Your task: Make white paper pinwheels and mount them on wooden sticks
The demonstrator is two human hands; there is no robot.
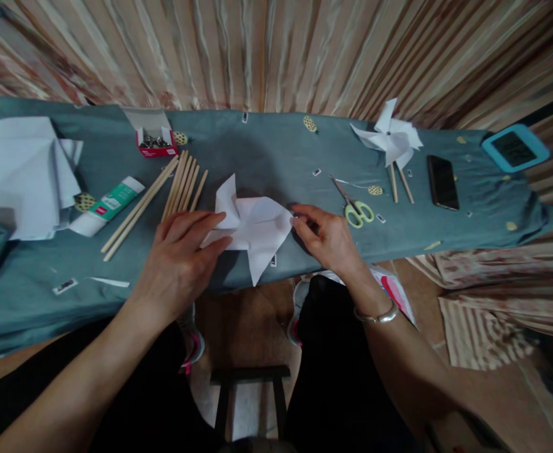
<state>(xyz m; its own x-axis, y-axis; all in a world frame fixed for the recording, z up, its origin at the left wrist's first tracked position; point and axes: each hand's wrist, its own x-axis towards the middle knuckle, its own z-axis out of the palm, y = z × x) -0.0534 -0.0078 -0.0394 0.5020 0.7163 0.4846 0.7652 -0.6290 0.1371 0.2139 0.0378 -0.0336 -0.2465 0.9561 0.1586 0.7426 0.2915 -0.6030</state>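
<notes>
"White, thin paper folded into a four-bladed pinwheel shape: that's what we have between our hands, near the middle of the blue-grey cloth-covered table, close to its near edge."

"How do we have hold of it?"

"Our left hand is half open, its fingertips and thumb apart, resting on the left blades. Our right hand has thumb and fingers drawn close together, seemingly pinching the right corner. Whether something small sits between those tips, we can't tell."

"It should weigh almost nothing."

"We'd judge it light and springy, likely to slide on the cloth at a nudge. The pointed blades look soft enough to crease, so we'd best hold it by the flat centre or the folded corners, and lightly."

"What lies around us?"

"Pale, round wooden sticks just left and far of the paper, with a small red cardboard box of metal bits beyond them. To the right are scissors with light-green handles, and farther right a finished-looking white paper pinwheel near two more sticks."
</notes>
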